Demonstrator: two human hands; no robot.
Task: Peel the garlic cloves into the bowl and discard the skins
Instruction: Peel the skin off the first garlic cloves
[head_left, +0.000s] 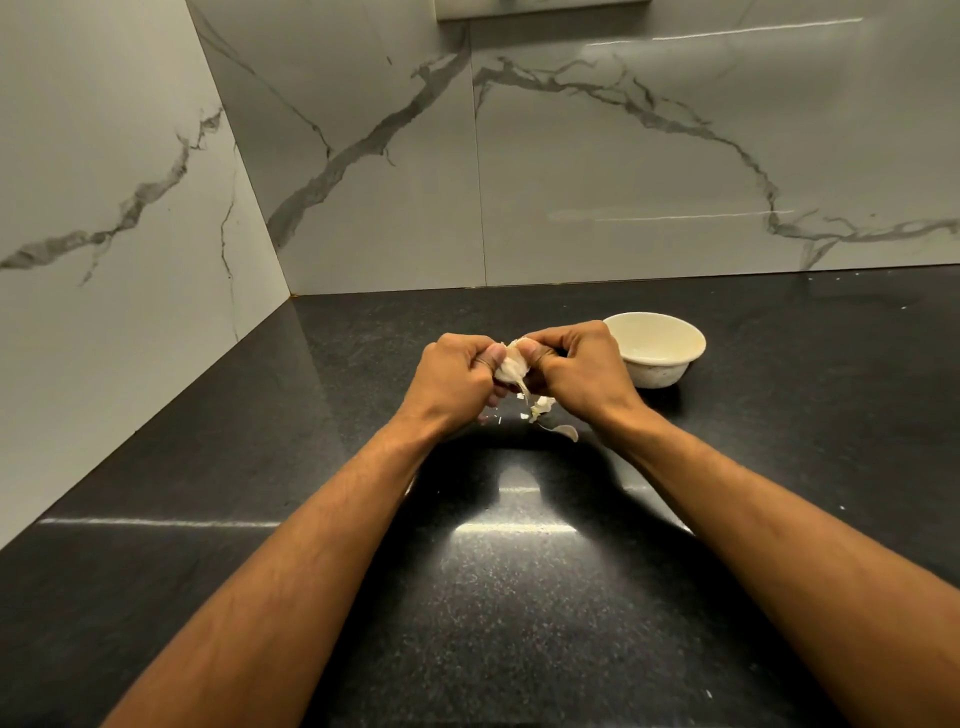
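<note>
I have the papery white garlic clove (511, 366) pinched between my left hand (457, 382) and right hand (576, 364), above the black speckled stone surface (519, 597). I'd tear skin with thumbnails, not squeeze. The cream round bowl (655, 347) sits just right; loose pale skins (550, 415) lie below; walls crowd left.

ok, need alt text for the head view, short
Two bare hands, left hand and right hand, pinch a piece of garlic between them above a black countertop, with skin scraps lying beneath. A cream bowl stands just right of the right hand, before a marble-patterned wall.
</note>
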